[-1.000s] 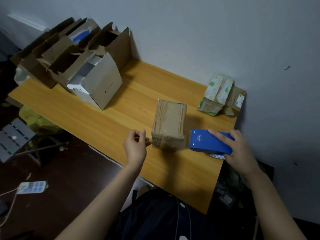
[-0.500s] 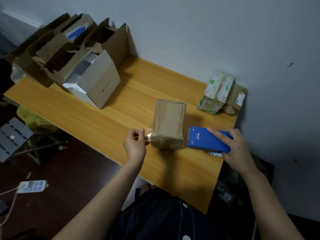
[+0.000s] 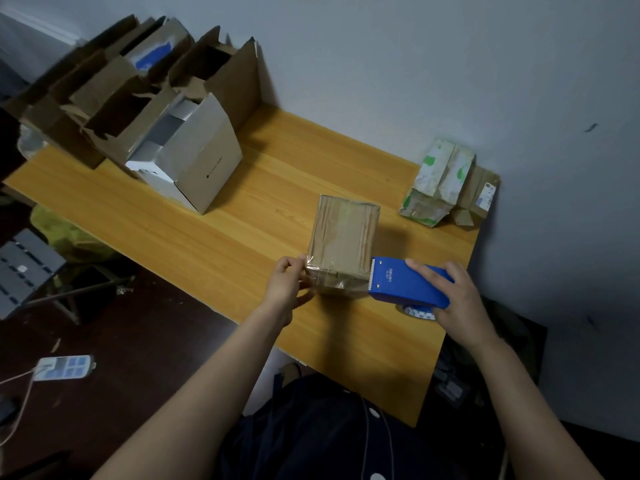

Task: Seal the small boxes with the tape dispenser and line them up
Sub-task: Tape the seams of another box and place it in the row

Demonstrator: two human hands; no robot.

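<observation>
1. Left hand [image 3: 287,289] first: I pinch the free end of the clear tape [image 3: 330,279] between thumb and curled fingers, at the near-left corner of the small box [image 3: 343,244].
2. My right hand [image 3: 457,299] grips the blue tape dispenser [image 3: 405,285], fingers curled over its top. Its toothed edge touches the box's near-right corner, and the tape is stretched across the box's near face between my two hands.
3. The box stands on the worktop [image 3: 225,244], close to the front edge, and is banded in wrinkled tape.
4. The dispenser's rear end and my right hand sit near the worktop's right edge.
5. Bare wood runs left of the box as far as the grey-white carton [image 3: 197,161], and behind the box toward the wall.
6. The dispenser has white lettering beside the teeth, too small for me to read.
7. A green-and-white packet [image 3: 440,178] lies in the far-right corner, touching a brown packet [image 3: 479,192] whose label I cannot read.
</observation>
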